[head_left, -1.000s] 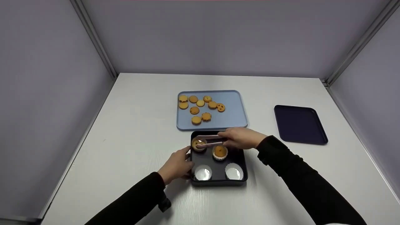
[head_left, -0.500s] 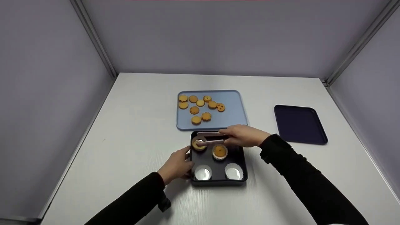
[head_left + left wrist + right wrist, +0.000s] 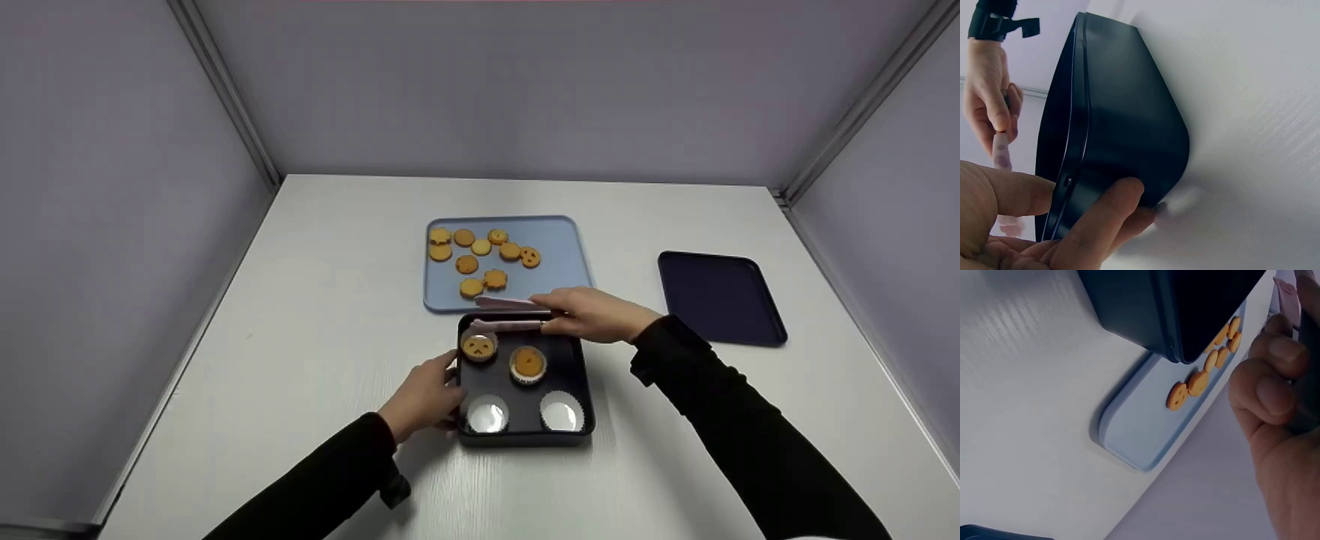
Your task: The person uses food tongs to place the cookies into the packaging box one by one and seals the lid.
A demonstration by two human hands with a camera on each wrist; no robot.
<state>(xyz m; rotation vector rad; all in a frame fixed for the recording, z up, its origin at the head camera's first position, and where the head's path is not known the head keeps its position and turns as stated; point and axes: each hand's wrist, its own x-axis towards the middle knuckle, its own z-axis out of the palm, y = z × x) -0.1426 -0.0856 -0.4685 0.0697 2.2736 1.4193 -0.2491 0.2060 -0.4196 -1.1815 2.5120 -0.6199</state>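
In the head view a dark rectangular baking tin (image 3: 517, 405) stands near the front of the table. My left hand (image 3: 421, 397) pinches its left wall, thumb over the rim and fingers outside, as the left wrist view shows. My right hand (image 3: 592, 313) grips tongs with pink arms (image 3: 510, 326), spread apart above the tin's back edge with nothing between them. A cookie with holes (image 3: 478, 347) lies in a paper cup at the tin's back left. Another cookie (image 3: 528, 361) sits in a cup right of it. Two bare white paper cups (image 3: 487, 415) are at the front.
Behind the tin lies a light blue tray (image 3: 559, 259) with several cookies (image 3: 466, 264) mostly on its left side. A dark navy tray (image 3: 721, 298) lies at the right of the white table (image 3: 337, 300). Grey panels (image 3: 480, 90) enclose the table.
My right hand has lifted the tongs away from the back left cup, backward and slightly right, leaving the cookie in it. The left hand has stayed on the tin.
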